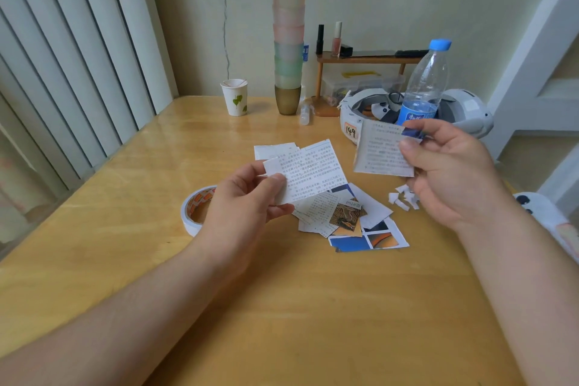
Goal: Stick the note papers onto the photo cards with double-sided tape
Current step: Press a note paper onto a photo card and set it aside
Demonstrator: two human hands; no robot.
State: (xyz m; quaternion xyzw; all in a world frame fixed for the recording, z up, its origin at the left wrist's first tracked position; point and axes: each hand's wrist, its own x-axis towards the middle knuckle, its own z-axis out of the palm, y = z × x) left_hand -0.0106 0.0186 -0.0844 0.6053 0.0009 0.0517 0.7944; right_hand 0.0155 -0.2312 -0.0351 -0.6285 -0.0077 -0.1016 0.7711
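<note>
So the left hand (pixel 247 194) is pinching a printed note paper (pixel 308 171) by its edge, and the right hand (pixel 451 166) is pinching another note paper (pixel 380 150), both held up over the table (pixel 156 260). More papers and photo cards (pixel 369 236) sit in a loose pile between the hands, with the tape roll (pixel 195 208) just behind the left wrist. This stuff looks thin, floppy and easy to crease (edge pinches seem safest). Can't tell if tape is already on either sheet, and something blue behind the right fingers is mostly hidden.
</note>
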